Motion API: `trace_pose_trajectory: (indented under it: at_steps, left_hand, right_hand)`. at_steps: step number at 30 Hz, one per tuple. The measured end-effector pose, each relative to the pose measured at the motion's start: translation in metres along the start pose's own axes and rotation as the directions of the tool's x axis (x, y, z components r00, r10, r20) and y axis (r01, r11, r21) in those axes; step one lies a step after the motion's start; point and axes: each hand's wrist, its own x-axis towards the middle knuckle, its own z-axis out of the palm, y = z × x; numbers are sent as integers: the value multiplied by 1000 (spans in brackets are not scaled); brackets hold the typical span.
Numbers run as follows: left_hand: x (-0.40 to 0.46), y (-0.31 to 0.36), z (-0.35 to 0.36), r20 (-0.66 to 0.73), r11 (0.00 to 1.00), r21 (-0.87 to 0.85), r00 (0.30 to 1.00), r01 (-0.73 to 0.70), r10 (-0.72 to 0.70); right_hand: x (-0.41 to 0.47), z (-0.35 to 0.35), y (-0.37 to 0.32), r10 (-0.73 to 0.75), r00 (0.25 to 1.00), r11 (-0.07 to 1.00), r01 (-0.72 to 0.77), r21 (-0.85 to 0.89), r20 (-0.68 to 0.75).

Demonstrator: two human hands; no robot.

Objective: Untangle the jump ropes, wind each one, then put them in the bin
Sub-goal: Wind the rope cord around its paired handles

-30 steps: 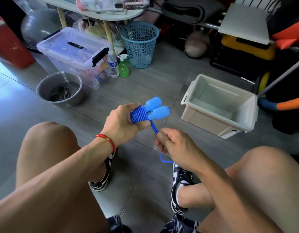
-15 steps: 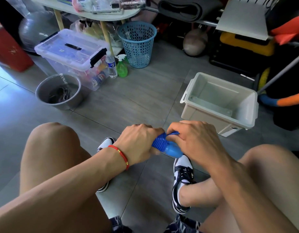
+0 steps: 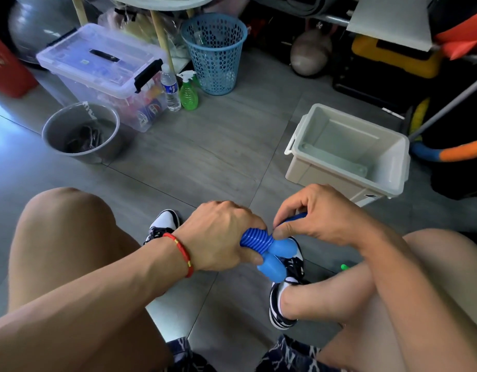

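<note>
Two hands work on one blue jump rope (image 3: 261, 242) held above the person's feet, between the knees. The left hand (image 3: 221, 234) has its grip closed around the bundle, fingers wrapped over the tight coils of cord, with both rounded handles sticking out toward the right. The right hand (image 3: 320, 218) pinches a bit of blue cord at the end of the winding, thumb and fingertips pressed together right against the coils; it looks as though the loose end is being tucked in to lock the wrap, though the fingers hide the exact spot.

Judging from this, the blue rope is untangled and wound nearly to its finish. It is not yet in the bin (image 3: 350, 154), a pale open box standing on the floor ahead and to the right, well apart from the hands, and nothing can be seen inside it. A small green piece (image 3: 344, 267) shows beside the right knee, maybe part of another rope, too little visible to tell. So stowing this rope remains, plus any others.
</note>
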Motion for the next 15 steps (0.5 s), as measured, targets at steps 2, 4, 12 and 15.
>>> trace_pose_trajectory:
  at_steps: [2,4,12,15]
  left_hand:
    - [-1,-2,-2,27,1000,-24,1000,-8,9]
    - [-4,-2,-2,59,998,-49,998,-36,38]
    - [-18,0,-21,-56,758,-652,998,-37,2]
    - [-12,-12,-18,-196,712,-703,962,0,-193]
  right_hand:
    - [4,-1,4,-13,1000,1000,13,20,14]
    - [9,-4,12,-24,999,997,22,68,22]
    - [24,5,52,-6,987,871,85,483,-162]
    - [24,28,48,30,980,868,73,491,-198]
